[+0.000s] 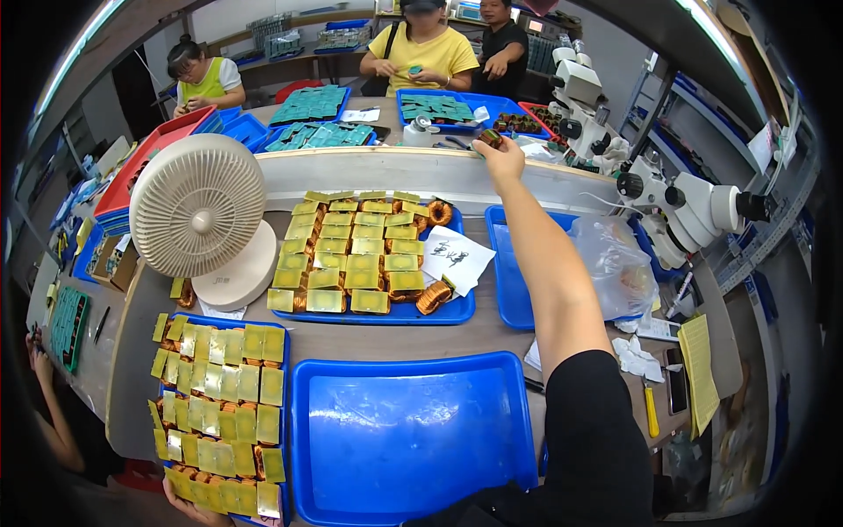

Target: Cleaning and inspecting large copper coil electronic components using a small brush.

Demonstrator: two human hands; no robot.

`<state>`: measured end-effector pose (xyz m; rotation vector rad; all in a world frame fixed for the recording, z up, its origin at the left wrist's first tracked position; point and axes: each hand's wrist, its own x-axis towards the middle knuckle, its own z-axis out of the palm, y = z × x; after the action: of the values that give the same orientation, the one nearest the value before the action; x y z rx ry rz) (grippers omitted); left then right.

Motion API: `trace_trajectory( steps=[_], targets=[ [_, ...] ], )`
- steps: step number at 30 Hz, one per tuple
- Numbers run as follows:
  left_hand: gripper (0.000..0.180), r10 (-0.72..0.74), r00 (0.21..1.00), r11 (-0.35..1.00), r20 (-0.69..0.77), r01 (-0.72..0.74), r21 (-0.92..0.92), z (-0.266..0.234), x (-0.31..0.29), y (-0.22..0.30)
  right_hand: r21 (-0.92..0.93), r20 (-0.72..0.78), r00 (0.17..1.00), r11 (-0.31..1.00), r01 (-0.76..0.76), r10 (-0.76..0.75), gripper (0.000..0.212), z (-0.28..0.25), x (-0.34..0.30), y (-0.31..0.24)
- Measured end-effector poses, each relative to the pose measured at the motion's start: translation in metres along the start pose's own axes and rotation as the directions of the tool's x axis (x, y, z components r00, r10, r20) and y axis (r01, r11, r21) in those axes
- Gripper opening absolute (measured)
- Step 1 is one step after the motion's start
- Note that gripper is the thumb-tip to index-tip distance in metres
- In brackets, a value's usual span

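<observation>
Empty blue tray (413, 439) nearest, right hand (500, 158) outstretched, fingers pinched on small coil (489, 138), left hand (198, 509) fingers hidden, grip unclear.

Your right hand (500, 158) is stretched far forward over the pale divider rail, pinching a small copper-wound coil (490, 138) between thumb and fingers; the coil is round, brown-orange with a dark core, and sits raised above the rail, clear of any surface. Your left hand (195, 508) shows only as fingers at the lower edge; it grips the near end of a blue tray (279, 327), which is packed with rows of yellow-taped coils (219, 386) lying flat.
</observation>
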<state>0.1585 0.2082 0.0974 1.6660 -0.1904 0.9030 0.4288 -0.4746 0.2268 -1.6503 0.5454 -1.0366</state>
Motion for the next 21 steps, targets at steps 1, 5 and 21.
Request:
trace_trajectory(
  steps=[1,5,21],
  targets=[
    [0.045,0.0,1.0,1.0,0.001,0.0,0.01,-0.001,0.0,0.002,-0.008,0.013,0.999,0.999,0.032,-0.031,0.042,0.002,0.0,0.003],
    [0.044,0.024,0.999,0.999,0.027,-0.025,0.046,-0.002,0.002,0.002,-0.277,0.035,0.992,0.953,0.124,-0.118,0.043,0.001,0.011,0.016],
    [0.055,0.07,0.998,0.984,0.009,-0.07,0.164,-0.009,-0.001,-0.012,-0.571,-0.019,0.992,0.816,0.092,-0.125,0.064,-0.001,0.004,0.007]
  ],
)
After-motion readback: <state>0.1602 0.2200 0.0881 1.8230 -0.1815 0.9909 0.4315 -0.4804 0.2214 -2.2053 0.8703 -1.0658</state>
